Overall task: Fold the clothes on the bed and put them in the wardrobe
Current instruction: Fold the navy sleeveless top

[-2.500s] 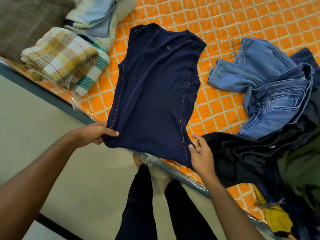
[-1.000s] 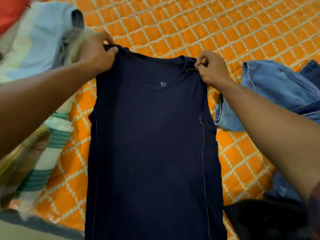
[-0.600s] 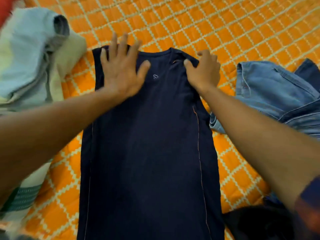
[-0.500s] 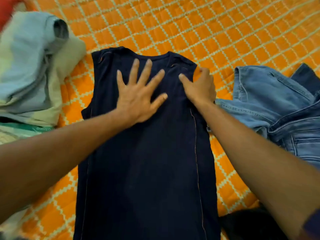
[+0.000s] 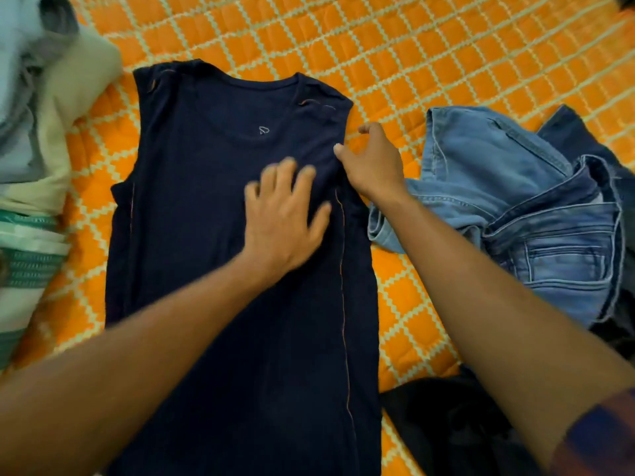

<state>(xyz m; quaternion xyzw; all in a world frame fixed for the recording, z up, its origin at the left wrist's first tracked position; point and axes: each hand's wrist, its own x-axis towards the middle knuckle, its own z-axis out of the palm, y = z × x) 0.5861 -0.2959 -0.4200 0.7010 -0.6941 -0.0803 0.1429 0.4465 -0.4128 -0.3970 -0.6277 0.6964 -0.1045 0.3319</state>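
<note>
A navy sleeveless shirt with thin orange side seams lies flat on the orange quilted bedspread, neck away from me. My left hand lies palm down on the shirt's chest, fingers straight and slightly blurred. My right hand is at the shirt's right armhole edge, its thumb on the fabric and its fingers loosely bent over the bedspread; whether it pinches the edge is unclear.
Crumpled light blue jeans lie to the right of the shirt, with dark garments below them. At the left edge sit pale folded clothes and a green striped cloth.
Both hands let go of the shirt's shoulders and came down onto it. My left hand slid down and rightward across the chest; my right hand moved down along the right armhole edge.
</note>
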